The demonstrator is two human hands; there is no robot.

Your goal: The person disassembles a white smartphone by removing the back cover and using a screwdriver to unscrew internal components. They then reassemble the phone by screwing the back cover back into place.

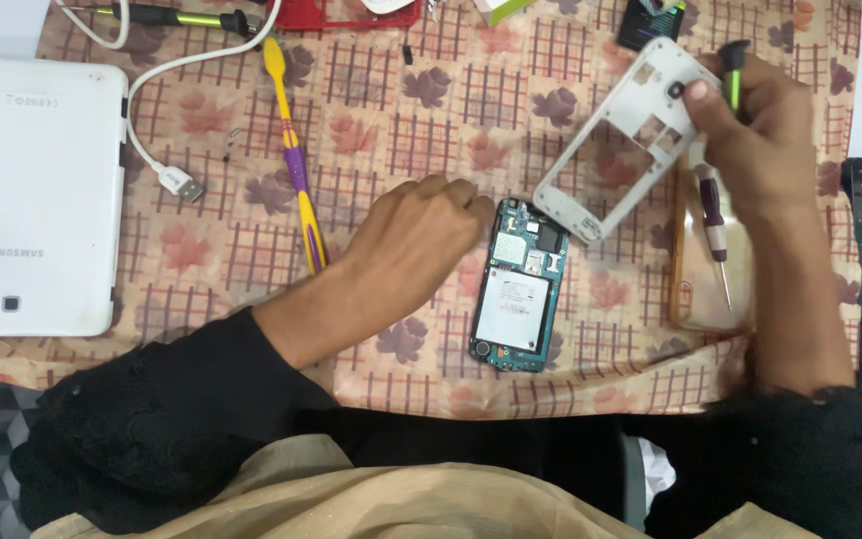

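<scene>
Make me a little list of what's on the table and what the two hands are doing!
Left hand: curled, resting on the cloth, touching the top edge of the open phone
Right hand: holds the white phone frame lifted, plus a green-handled screwdriver
Open phone: lying flat, circuit board showing
Nearby: purple screwdriver under the right hand, yellow-and-purple toothbrush, white tablet, white cable
Surface: leaf-patterned cloth

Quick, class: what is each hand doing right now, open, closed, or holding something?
Left hand: curled closed, knuckles touching the top edge of the opened phone; nothing seen in it.
Right hand: holding the white phone frame and a green-handled screwdriver.
</scene>
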